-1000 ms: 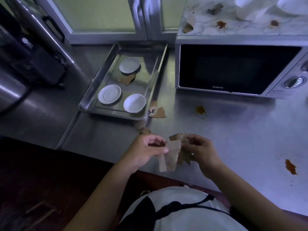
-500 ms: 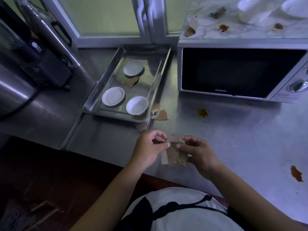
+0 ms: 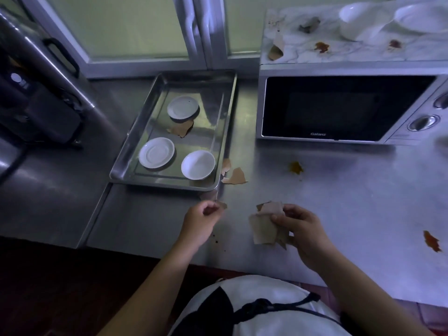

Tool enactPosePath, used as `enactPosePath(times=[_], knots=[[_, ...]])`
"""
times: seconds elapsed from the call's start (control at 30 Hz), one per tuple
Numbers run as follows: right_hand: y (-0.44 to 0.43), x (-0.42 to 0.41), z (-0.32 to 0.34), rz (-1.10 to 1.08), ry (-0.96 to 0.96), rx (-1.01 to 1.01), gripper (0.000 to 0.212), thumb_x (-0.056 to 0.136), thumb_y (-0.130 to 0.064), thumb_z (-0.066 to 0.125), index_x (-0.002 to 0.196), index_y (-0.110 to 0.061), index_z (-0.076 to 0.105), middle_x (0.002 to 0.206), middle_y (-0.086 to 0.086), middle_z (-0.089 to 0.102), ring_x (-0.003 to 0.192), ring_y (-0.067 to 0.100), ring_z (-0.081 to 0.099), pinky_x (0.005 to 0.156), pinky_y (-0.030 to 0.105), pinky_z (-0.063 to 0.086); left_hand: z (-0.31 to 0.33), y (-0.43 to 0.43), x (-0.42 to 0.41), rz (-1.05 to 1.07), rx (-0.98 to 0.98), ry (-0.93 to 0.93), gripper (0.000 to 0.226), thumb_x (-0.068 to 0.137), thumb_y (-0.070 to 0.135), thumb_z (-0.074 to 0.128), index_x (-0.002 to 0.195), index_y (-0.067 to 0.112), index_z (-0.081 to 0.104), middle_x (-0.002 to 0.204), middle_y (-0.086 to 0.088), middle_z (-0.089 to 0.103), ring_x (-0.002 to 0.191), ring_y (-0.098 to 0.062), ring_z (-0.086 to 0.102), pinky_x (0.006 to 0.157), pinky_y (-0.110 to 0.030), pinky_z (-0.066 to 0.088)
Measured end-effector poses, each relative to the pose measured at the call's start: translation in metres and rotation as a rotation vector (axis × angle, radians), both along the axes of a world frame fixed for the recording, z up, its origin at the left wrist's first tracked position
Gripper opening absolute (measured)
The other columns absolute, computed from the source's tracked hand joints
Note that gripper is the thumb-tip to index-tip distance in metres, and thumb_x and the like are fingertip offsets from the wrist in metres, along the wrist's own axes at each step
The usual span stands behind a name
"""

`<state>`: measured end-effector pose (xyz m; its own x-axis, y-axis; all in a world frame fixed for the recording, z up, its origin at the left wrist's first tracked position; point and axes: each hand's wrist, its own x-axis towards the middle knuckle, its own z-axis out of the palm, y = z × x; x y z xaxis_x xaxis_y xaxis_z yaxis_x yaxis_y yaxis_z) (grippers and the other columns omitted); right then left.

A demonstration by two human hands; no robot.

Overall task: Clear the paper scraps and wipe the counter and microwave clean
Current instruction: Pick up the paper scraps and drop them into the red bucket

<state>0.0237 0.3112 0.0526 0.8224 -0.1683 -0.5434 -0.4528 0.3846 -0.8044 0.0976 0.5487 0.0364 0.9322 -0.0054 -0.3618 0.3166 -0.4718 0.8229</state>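
My right hand (image 3: 303,229) grips a bundle of brown paper scraps (image 3: 263,227) just above the steel counter (image 3: 351,204). My left hand (image 3: 201,221) is apart from it to the left, fingers curled, pinching a small scrap (image 3: 222,205) near the tray's front corner. More scraps lie beside the tray (image 3: 236,177), in the tray (image 3: 181,128) and on the microwave top (image 3: 276,50). Brown stains mark the counter (image 3: 295,168) and the counter's right side (image 3: 431,241). The microwave (image 3: 327,107) stands at the back right, door shut.
A steel tray (image 3: 169,185) holds three white saucers (image 3: 157,152). White bowls (image 3: 358,18) and stains (image 3: 322,47) are on the microwave's marbled top. A dark appliance (image 3: 36,105) stands at the left. The counter's front edge runs just below my hands.
My left hand let go of the bundle and moved left toward the scrap by the tray corner. My right hand keeps the bundle.
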Motion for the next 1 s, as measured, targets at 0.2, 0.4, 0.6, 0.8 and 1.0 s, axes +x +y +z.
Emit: enactPosePath(times=[0.2, 0.4, 0.6, 0.8, 1.0], knots=[[0.019, -0.01, 0.007, -0.146, 0.059, -0.028, 0.019, 0.087, -0.002, 0.07, 0.106, -0.004, 0.071, 0.106, 0.023, 0.071, 0.096, 0.041, 0.069, 0.068, 0.043, 0.06, -0.031, 0.032, 0.036, -0.353, 0.455, -0.165, 0.042, 0.084, 0.034, 0.073, 0.12, 0.015, 0.065, 0.116, -0.001, 0.065, 0.107, -0.023, 0.061, 0.086, -0.033, 0.048], [0.043, -0.026, 0.016, -0.263, 0.103, -0.044, 0.022, 0.087, 0.002, 0.068, 0.109, 0.002, 0.068, 0.107, 0.027, 0.069, 0.094, 0.04, 0.07, 0.066, 0.04, 0.06, -0.047, 0.025, 0.051, -0.547, 0.609, -0.351, 0.029, 0.086, 0.031, 0.063, 0.111, 0.017, 0.06, 0.111, -0.003, 0.064, 0.106, -0.029, 0.059, 0.082, -0.038, 0.047], [0.067, -0.047, 0.018, -0.383, 0.131, -0.045, 0.021, 0.087, 0.005, 0.067, 0.107, 0.001, 0.07, 0.1, 0.023, 0.071, 0.079, 0.032, 0.073, 0.058, 0.038, 0.059, -0.062, 0.036, 0.055, -0.532, 0.633, -0.388, 0.009, 0.086, 0.017, 0.061, 0.079, 0.011, 0.064, 0.09, -0.005, 0.066, 0.088, -0.03, 0.061, 0.065, -0.037, 0.04], [0.093, -0.055, 0.017, -0.53, 0.087, 0.002, 0.021, 0.085, 0.01, 0.066, 0.103, 0.001, 0.07, 0.087, 0.018, 0.073, 0.067, 0.027, 0.073, 0.051, 0.037, 0.057, -0.05, 0.043, 0.052, -0.556, 0.555, -0.439, 0.01, 0.08, 0.017, 0.065, 0.073, 0.012, 0.061, 0.073, -0.006, 0.066, 0.073, -0.033, 0.061, 0.059, -0.036, 0.039], [0.108, -0.053, 0.026, -0.429, -0.021, -0.088, 0.023, 0.082, 0.009, 0.068, 0.1, -0.003, 0.074, 0.097, 0.022, 0.071, 0.078, 0.031, 0.072, 0.056, 0.033, 0.057, -0.014, 0.064, 0.042, -0.522, 0.234, -0.41, 0.008, 0.085, 0.018, 0.07, 0.088, 0.024, 0.068, 0.082, 0.008, 0.071, 0.079, -0.013, 0.066, 0.063, -0.025, 0.044]])
